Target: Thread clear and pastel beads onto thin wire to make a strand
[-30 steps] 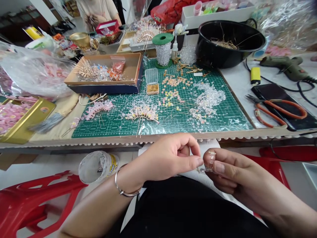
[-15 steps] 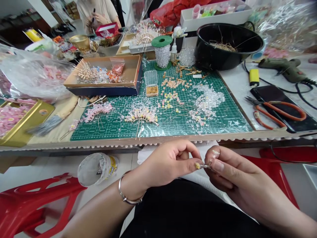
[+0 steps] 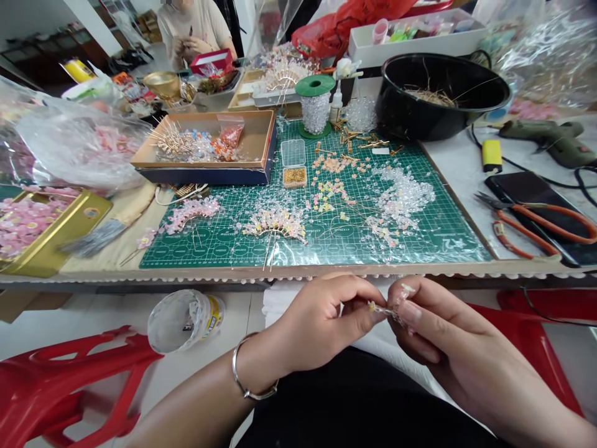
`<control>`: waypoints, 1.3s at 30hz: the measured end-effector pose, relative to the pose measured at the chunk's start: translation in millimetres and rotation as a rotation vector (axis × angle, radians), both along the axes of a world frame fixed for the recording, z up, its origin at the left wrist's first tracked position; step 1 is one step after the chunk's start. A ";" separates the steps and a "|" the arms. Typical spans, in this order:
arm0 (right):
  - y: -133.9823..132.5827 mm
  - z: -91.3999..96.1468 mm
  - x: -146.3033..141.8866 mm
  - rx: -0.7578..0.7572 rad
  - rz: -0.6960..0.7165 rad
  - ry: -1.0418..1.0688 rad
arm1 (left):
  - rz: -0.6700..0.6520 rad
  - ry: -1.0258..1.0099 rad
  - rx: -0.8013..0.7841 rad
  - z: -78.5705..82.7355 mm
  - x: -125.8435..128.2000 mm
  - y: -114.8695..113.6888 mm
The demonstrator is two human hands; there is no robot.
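Note:
Both hands meet in front of the table's edge, over my lap. My left hand (image 3: 333, 320), with a bangle at its wrist, pinches one end of a small beaded wire sprig (image 3: 389, 311) that has a yellowish bit at the tip. Thumb and fingers of my right hand (image 3: 436, 323) close on the sprig's other end, where clear and pale pink beads show. Beyond them on the green cutting mat (image 3: 326, 249) lie a beaded hair comb (image 3: 275, 225), a pink comb (image 3: 193, 214), clear beads (image 3: 403, 193) and small yellow and pink flower beads (image 3: 329, 196).
A box of beads (image 3: 205, 149), a bead spool (image 3: 315, 106) and a black basin (image 3: 438, 93) stand farther back. Orange-handled pliers (image 3: 536, 224) lie on a phone at right. A red stool (image 3: 69, 379) and a white bucket (image 3: 180, 320) are below. Another person (image 3: 196, 31) sits opposite.
My left fingers have shifted along the sprig, closer to my right hand, and more of the beads shows. The view has moved slightly, so the table appears farther right and lower.

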State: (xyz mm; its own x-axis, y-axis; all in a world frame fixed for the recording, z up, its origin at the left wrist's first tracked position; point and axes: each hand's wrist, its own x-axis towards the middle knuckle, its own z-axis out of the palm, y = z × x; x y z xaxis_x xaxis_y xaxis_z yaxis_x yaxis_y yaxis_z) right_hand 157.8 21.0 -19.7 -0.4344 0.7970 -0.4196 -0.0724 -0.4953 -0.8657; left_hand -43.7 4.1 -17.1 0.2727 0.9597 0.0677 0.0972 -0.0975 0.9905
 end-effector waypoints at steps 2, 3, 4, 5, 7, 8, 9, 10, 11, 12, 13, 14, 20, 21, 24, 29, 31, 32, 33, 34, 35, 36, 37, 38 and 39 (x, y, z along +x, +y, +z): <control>0.3 0.3 -1.9 0.024 0.001 -0.015 | -0.001 -0.023 -0.019 -1.8 -0.6 -0.6; 0.2 0.4 -2.5 0.044 0.003 -0.024 | -0.008 -0.038 -0.052 -2.5 -0.6 -1.1; 0.0 0.6 -2.9 0.063 0.005 -0.036 | -0.017 -0.051 -0.094 -2.6 -0.5 -1.8; -0.2 0.8 -3.3 0.081 0.006 -0.048 | -0.026 -0.059 -0.133 -2.2 -0.2 -2.7; -0.2 1.0 -4.2 0.100 0.004 -0.067 | -0.040 -0.049 -0.171 0.1 0.3 -5.0; 0.1 0.8 -4.6 0.103 -0.001 -0.078 | -0.035 -0.027 -0.162 1.7 0.5 -6.5; 0.5 0.5 -4.9 0.106 -0.006 -0.089 | -0.019 0.007 -0.136 3.2 0.6 -8.2; 0.9 0.1 -5.0 0.111 -0.013 -0.104 | 0.004 0.052 -0.095 4.4 0.7 -10.2; 1.5 -0.4 -4.9 0.116 -0.019 -0.123 | 0.030 0.106 -0.036 5.0 0.8 -12.6; 2.0 -1.1 -4.4 0.120 -0.024 -0.144 | 0.056 0.170 0.038 5.1 0.7 -15.2; 2.5 -1.7 -3.7 0.125 -0.027 -0.166 | 0.080 0.241 0.125 4.7 0.6 -17.9; 2.9 -2.3 -2.6 0.127 -0.025 -0.190 | 0.101 0.318 0.220 4.1 0.4 -20.7; 3.5 -3.3 2.6 0.147 0.039 -0.270 | 0.077 0.741 0.715 13.4 0.3 -26.5; 3.3 -2.8 2.8 0.148 0.059 -0.270 | 0.054 0.775 0.765 17.3 0.4 -24.9; 3.0 -0.4 3.0 0.145 0.131 -0.258 | 0.064 0.802 0.812 26.4 -0.2 -17.4; 5.0 6.0 7.6 0.153 0.238 -0.227 | 0.085 0.738 0.728 25.9 -4.3 -6.3; 5.0 9.2 10.8 0.149 0.245 -0.241 | 0.058 0.730 0.715 24.1 -5.5 -4.1; 4.5 10.6 12.5 0.150 0.245 -0.262 | 0.049 0.731 0.714 23.6 -5.8 -3.4; 3.6 11.7 14.2 0.157 0.244 -0.287 | 0.042 0.734 0.714 23.6 -5.9 -2.9; 2.7 12.2 15.8 0.167 0.248 -0.309 | 0.035 0.743 0.713 24.1 -5.9 -2.4; 1.9 12.3 17.2 0.180 0.258 -0.326 | 0.027 0.758 0.711 25.0 -5.6 -2.0; 1.4 11.8 18.4 0.193 0.277 -0.335 | 0.019 0.776 0.716 26.4 -5.1 -1.5; 1.5 11.1 19.3 0.204 0.299 -0.342 | 0.013 0.801 0.726 28.2 -4.5 -1.0; 2.0 10.3 19.9 0.216 0.329 -0.348 | 0.010 0.826 0.746 30.3 -3.7 -0.3; 3.1 9.6 20.2 0.229 0.357 -0.358 | 0.005 0.845 0.773 32.6 -2.8 0.5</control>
State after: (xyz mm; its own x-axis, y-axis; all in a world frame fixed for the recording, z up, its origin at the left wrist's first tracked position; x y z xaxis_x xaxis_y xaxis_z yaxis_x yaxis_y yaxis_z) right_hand 178.0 24.1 -10.1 -0.5561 0.7146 -0.4243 0.3842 -0.2317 -0.8937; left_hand -46.6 4.6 15.5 0.5081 0.7423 0.4369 0.7054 -0.6496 0.2834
